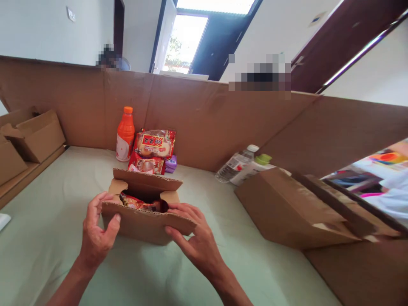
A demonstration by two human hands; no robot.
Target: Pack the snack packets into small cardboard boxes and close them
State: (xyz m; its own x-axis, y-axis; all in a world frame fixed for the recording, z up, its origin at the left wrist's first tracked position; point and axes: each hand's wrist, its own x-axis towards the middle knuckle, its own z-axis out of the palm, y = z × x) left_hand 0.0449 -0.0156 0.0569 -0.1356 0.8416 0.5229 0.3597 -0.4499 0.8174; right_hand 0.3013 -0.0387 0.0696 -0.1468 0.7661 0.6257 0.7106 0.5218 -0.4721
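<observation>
Now, at lower centre, we are holding the small cardboard box [143, 224] on the surface [47, 221], left hand [97, 231] clasping its left corner and right hand [194, 240] gripping the front flap, with one snack packet [138, 203] lying inside, flaps unclosed, and stacked packets [154, 151] sitting behind.

The table [57, 229] has a pale green cover. Directly in front of me the small box [143, 227] stands on it, its top flaps open. Behind it, at the far side, an orange bottle [125, 136] stands upright, and just beside it two snack packets [155, 144] lie one on the other, with a small purple thing [171, 164] touching them. To my right two plastic bottles [235, 165] lie on their sides, just beside a bigger box [287, 208]. A white thing [4, 221] lies at the left edge.
</observation>
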